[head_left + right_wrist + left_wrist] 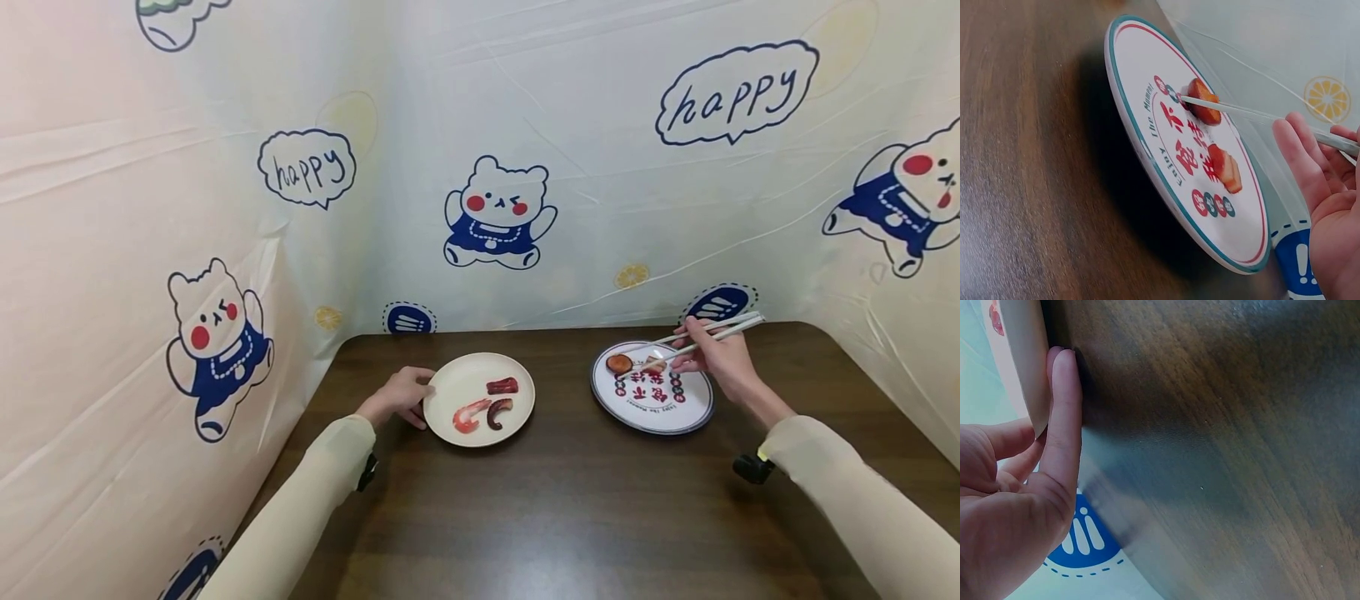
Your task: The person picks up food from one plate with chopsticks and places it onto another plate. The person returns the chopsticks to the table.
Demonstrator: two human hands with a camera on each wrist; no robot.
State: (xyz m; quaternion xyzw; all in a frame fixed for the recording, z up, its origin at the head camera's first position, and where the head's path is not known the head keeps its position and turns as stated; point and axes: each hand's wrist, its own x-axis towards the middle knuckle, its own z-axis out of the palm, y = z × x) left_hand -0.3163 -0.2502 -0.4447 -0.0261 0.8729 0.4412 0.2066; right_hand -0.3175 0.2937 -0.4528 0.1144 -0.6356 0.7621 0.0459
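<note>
My left hand (401,394) grips the left rim of a cream plate (448,387); in the left wrist view the thumb lies at the rim, with a finger along the underside. On this plate are a shrimp (467,417), a curled dark tentacle (497,413) and a dark red meat-like piece (502,386). Chopsticks (738,323) are held in my right hand (718,354) above a white plate (637,412) with red lettering and a blue-green rim. One tip is beside a round browned food piece (1204,103). A paler chunk (1225,169) lies near it.
Both plates stand on a dark brown wooden table (555,500). A pale printed cloth (600,208) hangs behind the table and along its sides. A dark wrist device (752,468) is on the right forearm.
</note>
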